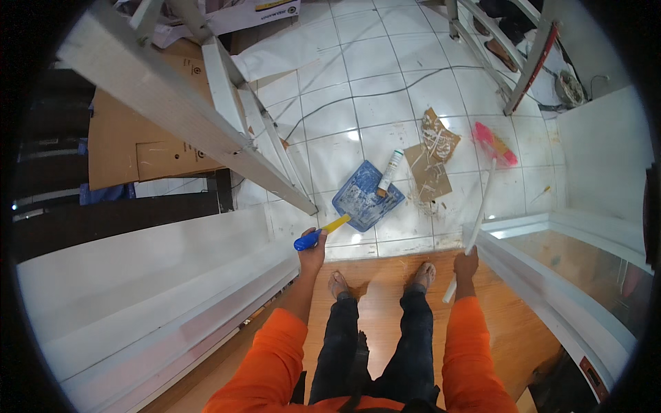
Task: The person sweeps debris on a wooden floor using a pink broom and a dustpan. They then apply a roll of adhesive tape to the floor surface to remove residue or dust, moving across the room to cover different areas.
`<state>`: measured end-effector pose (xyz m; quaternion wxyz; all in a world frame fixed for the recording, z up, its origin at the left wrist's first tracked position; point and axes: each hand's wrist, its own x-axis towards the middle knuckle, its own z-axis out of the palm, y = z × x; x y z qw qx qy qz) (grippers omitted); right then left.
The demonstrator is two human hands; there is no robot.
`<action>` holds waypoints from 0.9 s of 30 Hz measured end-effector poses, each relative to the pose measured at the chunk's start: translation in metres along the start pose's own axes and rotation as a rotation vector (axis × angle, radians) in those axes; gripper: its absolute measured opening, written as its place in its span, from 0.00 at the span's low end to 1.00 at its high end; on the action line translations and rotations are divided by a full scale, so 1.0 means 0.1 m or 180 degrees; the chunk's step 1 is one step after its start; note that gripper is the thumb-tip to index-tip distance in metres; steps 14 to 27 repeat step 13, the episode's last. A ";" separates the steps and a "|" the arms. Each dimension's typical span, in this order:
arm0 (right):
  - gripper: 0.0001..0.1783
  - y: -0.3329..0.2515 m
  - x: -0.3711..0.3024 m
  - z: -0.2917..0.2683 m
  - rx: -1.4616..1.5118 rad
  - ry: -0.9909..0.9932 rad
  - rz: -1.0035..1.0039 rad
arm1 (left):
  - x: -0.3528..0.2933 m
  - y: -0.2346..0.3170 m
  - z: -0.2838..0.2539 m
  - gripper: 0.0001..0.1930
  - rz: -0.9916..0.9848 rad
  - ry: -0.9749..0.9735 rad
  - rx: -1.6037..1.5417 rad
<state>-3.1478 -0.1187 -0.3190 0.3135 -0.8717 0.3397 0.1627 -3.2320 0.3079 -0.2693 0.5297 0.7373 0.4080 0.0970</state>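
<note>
My left hand (312,254) is closed around the blue-and-yellow handle of a dustpan (354,193). The blue pan, smeared with whitish dirt, rests on the white tiles ahead of my feet. On it lie a white tube (392,167), like a sealant cartridge, and a small brown scrap (381,193). In my closed right hand (466,263) is the white stick of a broom (484,199). Its pink head touches the tiles farther off to the right. Between pan and broom head lie two dirty cardboard pieces (428,173), streaked with white, with crumbs around them.
A ladder-like frame (179,117) slants down on the left, beside large cardboard (131,131). Another ladder (527,76) stands far right, near a person's foot (501,55). A dark cable (385,91) crosses the tiles. White-framed panels (551,275) flank me; wooden flooring (379,303) lies underfoot.
</note>
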 end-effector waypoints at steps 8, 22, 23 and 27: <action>0.25 0.44 0.29 0.30 -0.1097 -0.0653 0.0589 | -0.13 -0.01 0.19 0.21 -0.0604 -0.0002 0.0290; 0.26 0.75 0.39 0.59 -0.0936 -0.0957 0.1135 | -0.16 -0.02 0.25 0.28 -0.0264 0.0090 -0.0194; 0.26 0.75 0.39 0.59 -0.0936 -0.0957 0.1135 | -0.16 -0.02 0.25 0.28 -0.0264 0.0090 -0.0194; 0.26 0.75 0.39 0.59 -0.0936 -0.0957 0.1135 | -0.16 -0.02 0.25 0.28 -0.0264 0.0090 -0.0194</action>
